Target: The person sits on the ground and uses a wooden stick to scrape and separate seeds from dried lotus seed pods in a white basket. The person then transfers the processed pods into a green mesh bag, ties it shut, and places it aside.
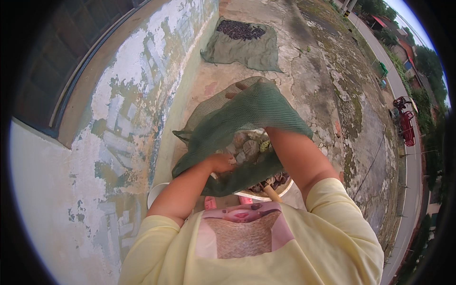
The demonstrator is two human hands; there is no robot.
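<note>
A green mesh net bag (245, 110) is spread around both my forearms. My left hand (224, 162) reaches into its opening with fingers curled, close to pale, rounded, leaf-like pieces (251, 147); whether it grips anything is hidden. My right arm runs under the mesh, and the fingers of my right hand (238, 89) show at the far side, somewhat apart; their hold on the net cannot be made out. Below the net stands a round basket (286, 188) with dark purplish-brown dried pieces (278, 180). A wooden handle (271, 193) juts over its near rim.
Farther off, another green net (245, 53) lies on the cracked concrete (302, 82) with dark dried pieces (240, 30) on it. A peeling wall (131, 117) rises at left. A white container (155, 194) sits by my left arm. My pink shoes (210, 202) are below.
</note>
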